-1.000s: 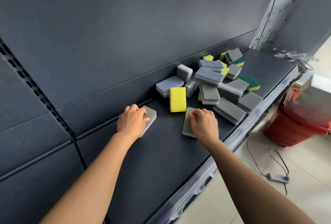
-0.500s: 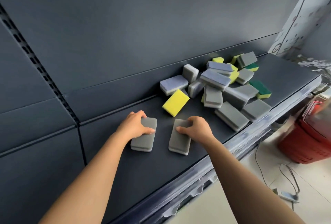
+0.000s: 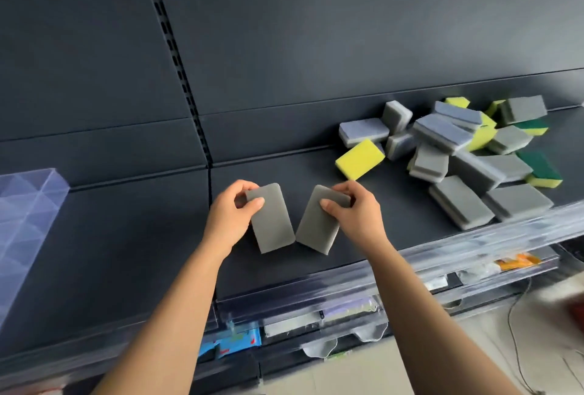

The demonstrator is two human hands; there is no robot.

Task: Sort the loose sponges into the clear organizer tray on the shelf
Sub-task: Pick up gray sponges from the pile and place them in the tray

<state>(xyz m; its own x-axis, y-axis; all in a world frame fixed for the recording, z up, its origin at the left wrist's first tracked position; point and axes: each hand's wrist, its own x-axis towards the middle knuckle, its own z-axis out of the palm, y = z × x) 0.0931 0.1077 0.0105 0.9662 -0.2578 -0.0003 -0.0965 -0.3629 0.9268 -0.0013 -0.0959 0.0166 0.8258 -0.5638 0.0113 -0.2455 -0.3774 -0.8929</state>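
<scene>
**Two grey sponges in hand, tray well off to the left**

From where I stood, the person's left hand [image 3: 232, 219] pinched the top end of one grey sponge [image 3: 273, 221], thumb on its face & fingers curled behind. The right hand [image 3: 354, 214] gripped the second grey sponge [image 3: 317, 224] the same way, by its upper corner. Both sponges hung tilted over the dark shelf [image 3: 126, 252], lower corners just about touching. Couldn't tell whether they'd cleared the surface.

The clear organizer tray [image 3: 28, 205] sat at the far left of the shelf, well apart from both hands & partly out of sight. Its dividers showed, but I couldn't make out what was in it. The loose pile [image 3: 458, 148] lay to the right: mostly grey, some blue-topped, plus a yellow sponge [image 3: 358, 159] and a couple of green-topped ones [image 3: 540, 167].

My read: this was the carry to the tray, w/ most of the sorting not yet done. To do it well:

- Foam squashes and pivots in a corner pinch, so I'd shift each grip toward mid-sponge.
- Lift both clear of the shelf before sweeping left, not drag.
- Square each one to the dividers before lowering.
- Same colour, so prob. the same compartment. Drop one at a time, so the second doesn't knock the first askew.
</scene>
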